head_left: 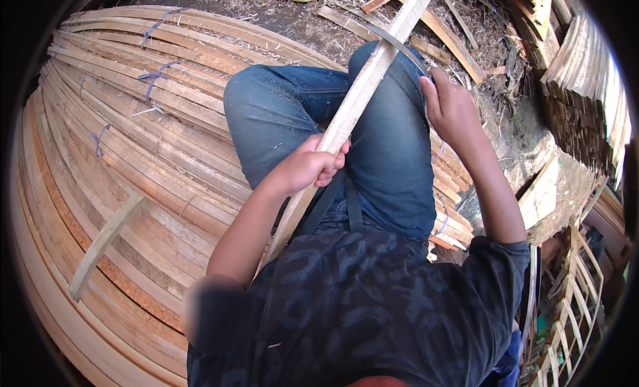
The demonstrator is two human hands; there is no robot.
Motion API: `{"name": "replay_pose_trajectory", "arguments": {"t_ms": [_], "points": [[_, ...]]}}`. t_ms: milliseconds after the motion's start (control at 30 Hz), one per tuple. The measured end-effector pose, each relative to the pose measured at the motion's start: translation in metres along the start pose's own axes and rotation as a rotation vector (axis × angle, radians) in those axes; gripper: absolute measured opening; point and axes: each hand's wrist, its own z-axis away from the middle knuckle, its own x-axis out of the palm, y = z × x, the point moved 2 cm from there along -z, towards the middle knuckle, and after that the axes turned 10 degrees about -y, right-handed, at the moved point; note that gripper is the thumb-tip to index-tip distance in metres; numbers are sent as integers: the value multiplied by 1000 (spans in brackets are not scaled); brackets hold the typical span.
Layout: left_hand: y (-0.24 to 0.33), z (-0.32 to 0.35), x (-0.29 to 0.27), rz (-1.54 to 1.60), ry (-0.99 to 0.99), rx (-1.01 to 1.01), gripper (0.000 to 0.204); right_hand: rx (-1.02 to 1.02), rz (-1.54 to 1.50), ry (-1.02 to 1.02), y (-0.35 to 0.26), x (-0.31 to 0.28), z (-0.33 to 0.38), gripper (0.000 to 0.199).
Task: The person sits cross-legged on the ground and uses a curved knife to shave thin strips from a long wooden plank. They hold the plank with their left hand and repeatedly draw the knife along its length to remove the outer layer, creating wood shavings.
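A long pale wooden strip runs slantwise from beside my waist up past my knees. My left hand is closed around its lower part, in front of my lap. Across the strip's upper part, by my right knee, lies a curved dark metal blade. My right hand is closed at the blade's right end; the handle is mostly hidden in the fingers. The blade touches or nearly touches the wood.
Bundles of long wooden strips, tied with purple cord, spread under and left of me. Shavings and offcuts litter the ground ahead. A tall stack of thin wood pieces stands far right, with a wooden lattice at lower right.
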Motion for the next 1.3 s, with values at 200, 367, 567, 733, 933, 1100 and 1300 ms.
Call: {"name": "replay_pose_trajectory", "arguments": {"t_ms": [200,367,567,733,933,1100,1300], "points": [[-5,-2,-1,-22,4,19,24,-138,400,18,-33,6,10,30],[-6,6,5,-184,133,21,28,345,480,184,56,-52,-28,39],[-13,2,2,-392,171,48,23,101,215,58,0,-35,15,30],[-11,4,6,-432,216,74,21,-72,439,9,-21,-1,19,32],[-22,24,4,-440,264,37,14,451,623,174,95,-79,0,36],[-40,31,-8,-550,264,91,17,451,466,191,115,-88,37,33],[-37,31,-8,-822,423,155,19,193,-73,197,20,-10,43,21]]}}
